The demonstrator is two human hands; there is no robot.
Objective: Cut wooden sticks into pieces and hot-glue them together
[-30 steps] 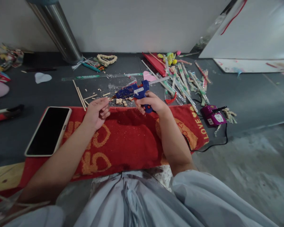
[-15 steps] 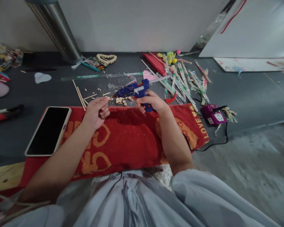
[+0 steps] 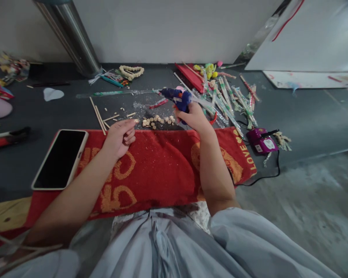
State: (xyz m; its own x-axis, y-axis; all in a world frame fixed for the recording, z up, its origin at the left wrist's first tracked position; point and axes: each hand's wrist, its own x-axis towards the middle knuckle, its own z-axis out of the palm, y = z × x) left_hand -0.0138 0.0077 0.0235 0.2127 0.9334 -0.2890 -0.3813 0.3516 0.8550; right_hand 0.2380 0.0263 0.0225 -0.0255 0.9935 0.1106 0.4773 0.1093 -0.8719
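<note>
My right hand [image 3: 195,117] grips a blue glue gun [image 3: 175,97] by its handle, above the dark floor just past the red towel [image 3: 159,170]. The gun's nozzle points left and away. My left hand [image 3: 120,135] rests on the towel's far edge with its fingers curled in a pinch; what they hold, if anything, is too small to name. A heap of small pale wood bits [image 3: 156,121] lies between the two hands, just beyond the towel.
A phone [image 3: 60,159] lies face up on the towel's left end. Thin wooden sticks [image 3: 98,114], wrapped sticks [image 3: 229,102], a heart of beads [image 3: 131,72], a purple device [image 3: 261,141] with a black cord and a metal post [image 3: 72,38] surround the work spot.
My right hand has swung the glue gun up and away to the right, off the heap of wood bits. My left hand has stayed in place.
</note>
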